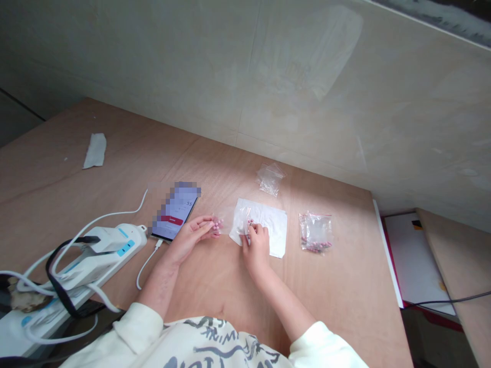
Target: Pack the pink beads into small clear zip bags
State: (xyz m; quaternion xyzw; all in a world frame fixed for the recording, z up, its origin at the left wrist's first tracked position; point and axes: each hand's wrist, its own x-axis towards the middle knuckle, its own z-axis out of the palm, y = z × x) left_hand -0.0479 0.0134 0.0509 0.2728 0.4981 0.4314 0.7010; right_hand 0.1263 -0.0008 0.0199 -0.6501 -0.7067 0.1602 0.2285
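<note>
My left hand (187, 239) is pinching a clump of small pink beads (217, 225), seemingly through thin clear plastic, while my right hand (256, 249) grips a small clear bag (243, 221) just above a white paper sheet (264, 227). If my fingers slip or the plastic tears, beads could roll across the plywood table (326, 306) toward the phone (175, 209).
</note>
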